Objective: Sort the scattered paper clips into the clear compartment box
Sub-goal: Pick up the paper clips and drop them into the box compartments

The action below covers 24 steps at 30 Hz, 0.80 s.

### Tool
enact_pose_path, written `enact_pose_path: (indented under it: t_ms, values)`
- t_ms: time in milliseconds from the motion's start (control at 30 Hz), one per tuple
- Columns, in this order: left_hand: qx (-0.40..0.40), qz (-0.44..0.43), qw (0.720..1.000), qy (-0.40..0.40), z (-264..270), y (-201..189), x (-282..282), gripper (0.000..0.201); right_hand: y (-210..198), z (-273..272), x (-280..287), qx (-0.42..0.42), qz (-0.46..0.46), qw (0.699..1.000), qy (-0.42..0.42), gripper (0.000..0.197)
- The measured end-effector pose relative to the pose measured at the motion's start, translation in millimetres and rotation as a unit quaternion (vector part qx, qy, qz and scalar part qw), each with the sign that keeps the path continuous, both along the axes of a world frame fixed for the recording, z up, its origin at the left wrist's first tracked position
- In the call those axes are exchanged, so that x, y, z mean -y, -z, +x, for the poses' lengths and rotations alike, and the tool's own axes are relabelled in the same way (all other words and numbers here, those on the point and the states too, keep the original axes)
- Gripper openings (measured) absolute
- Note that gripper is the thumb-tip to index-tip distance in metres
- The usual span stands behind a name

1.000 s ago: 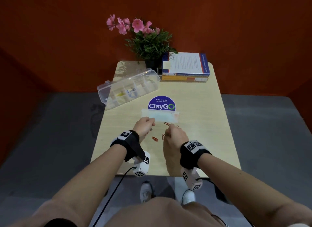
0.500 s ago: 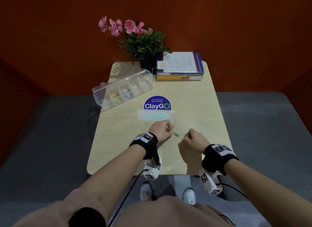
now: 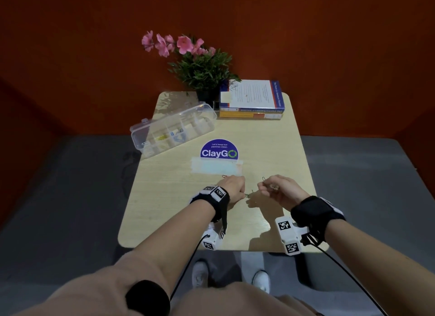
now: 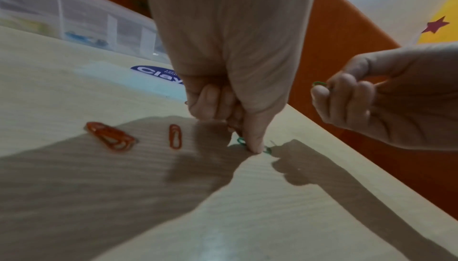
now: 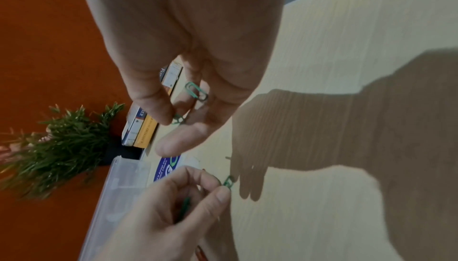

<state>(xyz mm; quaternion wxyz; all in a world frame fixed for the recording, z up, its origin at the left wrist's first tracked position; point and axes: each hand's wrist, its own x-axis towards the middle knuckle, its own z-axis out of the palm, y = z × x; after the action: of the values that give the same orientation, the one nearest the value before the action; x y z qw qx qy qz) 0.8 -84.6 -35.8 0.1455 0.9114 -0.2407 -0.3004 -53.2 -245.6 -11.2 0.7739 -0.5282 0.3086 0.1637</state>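
Both hands' fingers pinch green paper clips; orange clips lie beside them, few clips in the box.

Round sticker at mid-table. Behind-left of it, compartment box; behind it, potted plant; behind-right, stacked books. In front of it, both hands and loose paper clips.

potted plant, stacked books, claygo sticker
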Motion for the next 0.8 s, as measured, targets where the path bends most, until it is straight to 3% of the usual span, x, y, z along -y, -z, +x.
enact_pose_path:
  t_ms: [300, 400, 500, 533, 600, 667, 733, 800]
  values:
    - [0.006, 0.067, 0.996, 0.058, -5, -6, -4, 0.032, 2, 20, -14, 0.016, 0.023, 1.0, 0.009, 0.011]
    - [-0.002, 0.013, 1.0, -0.023, -1, -12, -12, 0.035, 4, 27, -20, 0.013, 0.029, 1.0, 0.0, 0.014]
    - [-0.045, -0.093, 0.977, -0.186, 14, -20, -26, 0.031, 0, 39, -28, 0.016, 0.033, 0.999, -0.016, 0.015]
    - [-0.088, -0.165, 0.942, -0.278, 22, -21, -32, 0.026, -2, 45, -31, 0.017, 0.041, 0.999, -0.018, 0.015]
    - [-0.191, -0.315, 0.822, -0.433, 43, -24, -46, 0.025, -9, 59, -38, 0.014, 0.065, 0.998, -0.015, 0.019]
    - [-0.252, -0.41, 0.711, -0.512, 65, -30, -63, 0.03, -15, 73, -46, 0.006, 0.089, 0.996, -0.006, 0.022]
    - [-0.274, -0.466, 0.639, -0.547, 84, -42, -81, 0.032, -20, 87, -54, -0.008, 0.121, 0.993, 0.009, 0.018]
    - [-0.28, -0.496, 0.604, -0.557, 103, -52, -94, 0.033, -25, 98, -61, -0.026, 0.132, 0.991, 0.018, 0.016]
